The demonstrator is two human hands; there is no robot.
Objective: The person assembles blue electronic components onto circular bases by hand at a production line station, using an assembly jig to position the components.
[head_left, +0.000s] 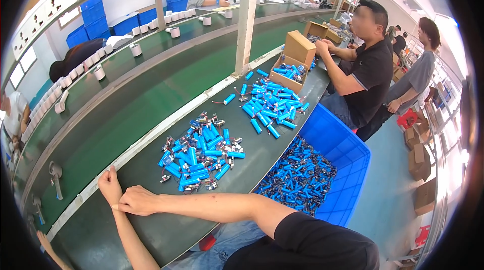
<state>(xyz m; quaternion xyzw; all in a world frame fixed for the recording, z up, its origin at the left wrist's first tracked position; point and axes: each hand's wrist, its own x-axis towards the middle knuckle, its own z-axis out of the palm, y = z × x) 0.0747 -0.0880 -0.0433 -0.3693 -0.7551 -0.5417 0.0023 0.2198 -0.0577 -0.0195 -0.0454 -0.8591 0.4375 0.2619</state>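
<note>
My left hand [109,184] is raised over the dark green work surface [101,234], its fingers curled into a fist, and I see nothing in it. Across it comes my right hand [137,201], fingers closed and pressed against the left wrist. A pale strip shows under those fingertips; whether it is a band or skin I cannot make out. Beyond my hands lies a loose pile of blue cylindrical battery cells [194,154] with wires and small circuit boards. Farther along is a second pile of blue cells [272,104]. Neither hand touches the piles.
A large blue bin [348,179] full of small blue-and-dark parts stands right of the bench. An open cardboard box [287,76] holds more cells. A white post [247,23] rises beside the green conveyor [166,88]. A co-worker [365,63] sits at far right; another person's forearm [48,247] shows at lower left.
</note>
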